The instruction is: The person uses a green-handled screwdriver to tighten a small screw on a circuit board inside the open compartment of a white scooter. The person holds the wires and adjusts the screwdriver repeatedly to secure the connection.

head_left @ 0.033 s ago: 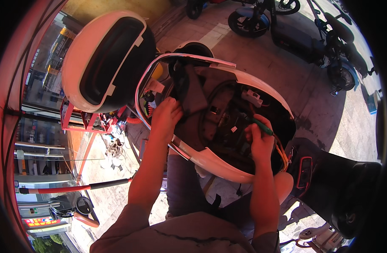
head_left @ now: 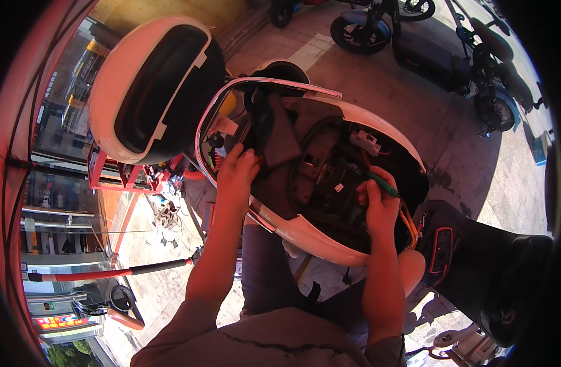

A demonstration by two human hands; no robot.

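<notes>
In front of me is the opened body of a white scooter (head_left: pixel 329 238), with a dark compartment (head_left: pixel 320 177) exposed. My right hand (head_left: pixel 380 211) is closed round a green-handled screwdriver (head_left: pixel 383 182), over the compartment's right part. Its dark shaft points up and left; the tip is hard to make out. A small pale connector block (head_left: pixel 366 144) with wires sits just beyond. My left hand (head_left: pixel 236 171) is at the left end of the body, fingers curled together beside a loose dark flap (head_left: pixel 280 137). What its fingertips hold is hidden.
A white-and-black top box (head_left: pixel 152 92) rises at the upper left beside a red tool rack (head_left: pixel 118 174). Orange cables (head_left: pixel 408 223) run along the compartment's right end. A red-edged meter (head_left: pixel 441 251) rests on a dark seat at the right. Parked two-wheelers (head_left: pixel 427 55) stand beyond.
My left hand has shifted slightly and its fingers have changed their bend. My right hand and the screwdriver have moved very slightly to the right.
</notes>
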